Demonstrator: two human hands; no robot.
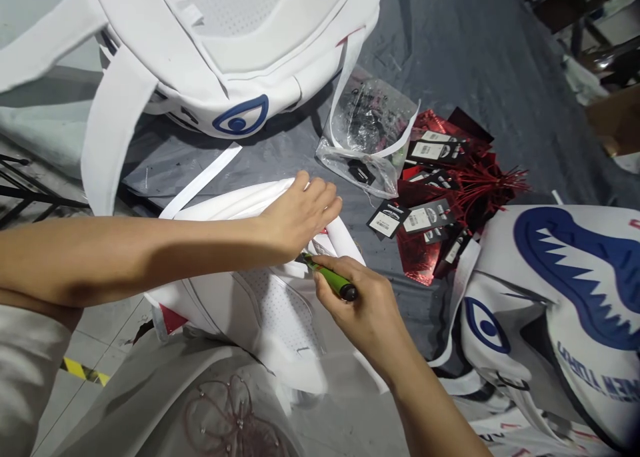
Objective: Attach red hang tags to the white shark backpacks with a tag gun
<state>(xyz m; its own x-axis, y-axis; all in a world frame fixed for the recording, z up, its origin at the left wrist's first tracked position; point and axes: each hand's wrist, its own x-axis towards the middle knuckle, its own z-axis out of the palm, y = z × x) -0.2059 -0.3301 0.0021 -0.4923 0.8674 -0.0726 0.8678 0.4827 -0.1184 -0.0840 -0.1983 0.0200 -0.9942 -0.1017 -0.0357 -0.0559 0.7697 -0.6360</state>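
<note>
A white backpack point(215, 310) lies at the near edge of the table, its perforated panel facing up. Across its upper part rests my left hand point(303, 210), fingers bent over the edge and gripping the fabric. My right hand point(363, 304) is closed around a slim green tool with a black end point(333, 277), shaped like a pen. The tool's tip points up and left, at the white webbing just below my left hand. What the tip touches is hidden by the fingers and folds.
Another white backpack point(240, 64) with a blue eye lies at the back left. A third white backpack point(505, 257) with blue teeth artwork sits at the right. Between them are a clear plastic bag point(367, 124) and a heap of black hang tags point(433, 214) with red strings.
</note>
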